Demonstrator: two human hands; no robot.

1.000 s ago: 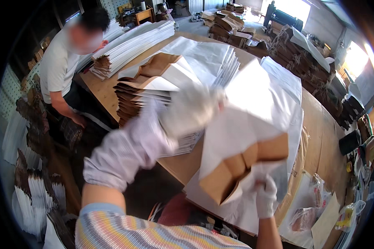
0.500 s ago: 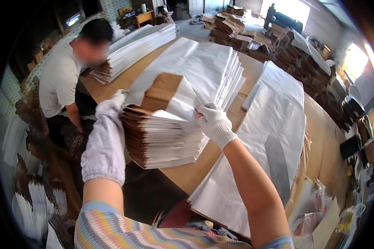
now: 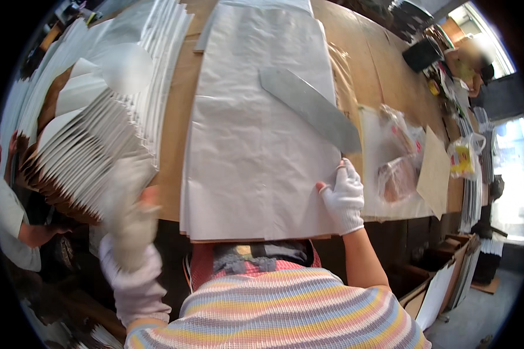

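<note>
In front of me lies a flat stack of large white paper sheets (image 3: 244,168) with brown paper showing at its near edge. My right hand (image 3: 344,200), in a white glove with bare fingertips, rests on the stack's right edge with thumb and fingers apart. A flat grey plate (image 3: 311,110) with angled ends lies across the sheets just above that hand. My left hand (image 3: 131,203), gloved and sleeved in white, is smeared by motion beside a fanned pile of folded white and brown paper (image 3: 87,157); its grip does not show clearly.
More layered white paper (image 3: 163,52) lies behind the fanned pile. On the right of the brown tabletop (image 3: 372,52) are clear plastic bags (image 3: 397,177) and a beige card (image 3: 434,171). A person's arm (image 3: 38,232) shows at left, another person (image 3: 468,64) far right. Cardboard boxes (image 3: 436,262) stand below right.
My view has swung right. The right hand has left the folded pile for the flat sheets' right edge. The left hand is moving near the folded pile, which now lies fanned at left.
</note>
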